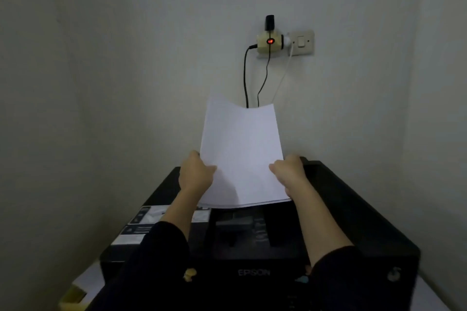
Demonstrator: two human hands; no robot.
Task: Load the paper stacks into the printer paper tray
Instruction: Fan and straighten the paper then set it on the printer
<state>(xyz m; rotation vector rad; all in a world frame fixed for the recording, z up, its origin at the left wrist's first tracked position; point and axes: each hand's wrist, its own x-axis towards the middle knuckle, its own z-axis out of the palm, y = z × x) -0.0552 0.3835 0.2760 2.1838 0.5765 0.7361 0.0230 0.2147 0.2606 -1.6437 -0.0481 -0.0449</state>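
Over the black printer [353, 209], the left hand [195, 171] and right hand [290, 171] each gripped a side edge of the paper stack [242, 144], holding it tilted upward. Loading seemed just underway; next the stack needed squaring and sliding into the tray, hidden behind it, below the wall adapter [269, 41].

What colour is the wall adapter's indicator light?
Red, glowing on the wall adapter; the head view shows it.

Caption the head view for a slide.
Left hand and right hand hold a paper stack by its side edges over a black printer.
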